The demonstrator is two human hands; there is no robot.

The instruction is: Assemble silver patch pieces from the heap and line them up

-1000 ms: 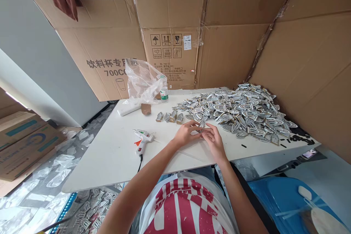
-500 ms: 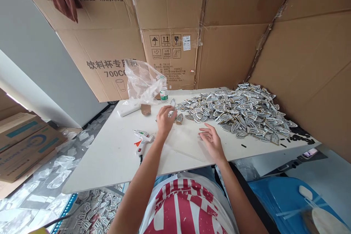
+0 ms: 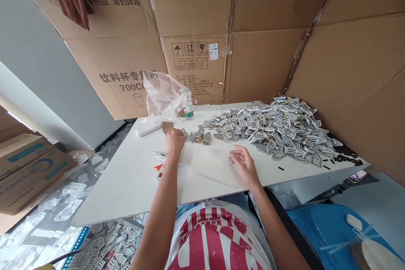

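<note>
just left of the frame's centre, the left hand (image 3: 175,141) curls at the leftmost grey piece (image 3: 184,132), which peeks out to its upper right, long axis unclear; whether it grips, i cannot tell. the right hand (image 3: 244,163), farther off, is loosely open, empty.

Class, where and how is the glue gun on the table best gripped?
By the handle, I'd judge, coming from the near left: the glue gun lies on its side, nozzle pointing left and away from the person, handle towards them, while the left forearm hides its right part.
</note>
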